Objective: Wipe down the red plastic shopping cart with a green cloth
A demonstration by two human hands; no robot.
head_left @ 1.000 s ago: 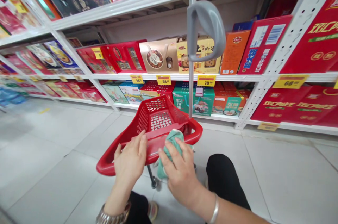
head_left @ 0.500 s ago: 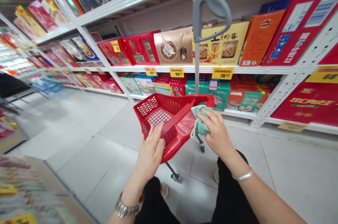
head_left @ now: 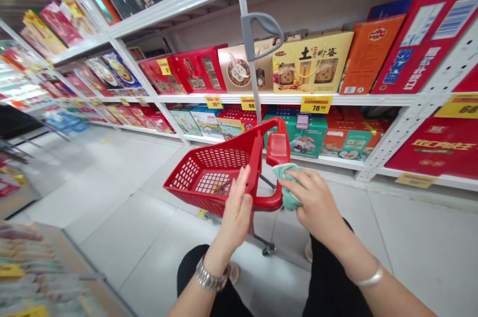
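White shelves (head_left: 373, 99) of boxed goods and a pale tiled floor (head_left: 130, 237) surround you in a shop aisle. At near left, a display (head_left: 22, 257) of packs stands, blurred. To its right is the red cart (head_left: 201, 203), in the middle of your view, near the shelves; in the past half second it has swung, so that its basket end now points left more squarely. Your left hand (head_left: 236, 207) is at the cart's near side, fingers straight and together, holding nothing; you cannot tell how firmly it bears on the plastic. The pole (head_left: 255, 87), upright a moment ago, now leans left at the top, its grey hook (head_left: 248, 35) against the shelf boxes. The handle (head_left: 267, 203) forms the cart's right end, running far to near. At its right edge, seemingly touching, is the green cloth (head_left: 291, 196), bunched in the closed fingers of your right hand (head_left: 317, 197). The turn appears to bring the handle's outer side square to the cloth, within easy reach.
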